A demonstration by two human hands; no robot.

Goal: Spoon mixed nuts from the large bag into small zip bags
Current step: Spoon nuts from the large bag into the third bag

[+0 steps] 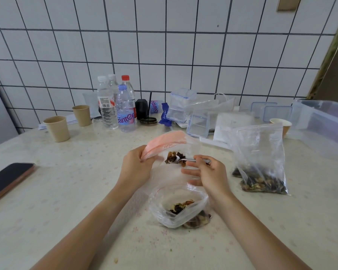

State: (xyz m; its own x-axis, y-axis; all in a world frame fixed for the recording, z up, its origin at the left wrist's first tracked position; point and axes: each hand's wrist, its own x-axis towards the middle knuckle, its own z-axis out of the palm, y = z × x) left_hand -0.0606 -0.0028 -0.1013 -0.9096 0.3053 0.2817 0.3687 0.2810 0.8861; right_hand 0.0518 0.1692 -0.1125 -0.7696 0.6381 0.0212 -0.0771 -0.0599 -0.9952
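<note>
My left hand (136, 166) pinches the pink-edged mouth of a small zip bag (171, 145) held above the counter (66, 191), my right hand (207, 172) grips a spoon (180, 159) of nuts at that mouth, the large bag (261, 158) standing right of it.

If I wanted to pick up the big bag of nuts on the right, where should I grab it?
Grab the big bag near its top edge, coming from above. It stands upright with its nuts sunk to the bottom, so the top is empty plastic that is probably easy to pinch, and lifting there should keep the nuts from spilling. Its left side looks open to reach; containers crowd behind it.
</note>
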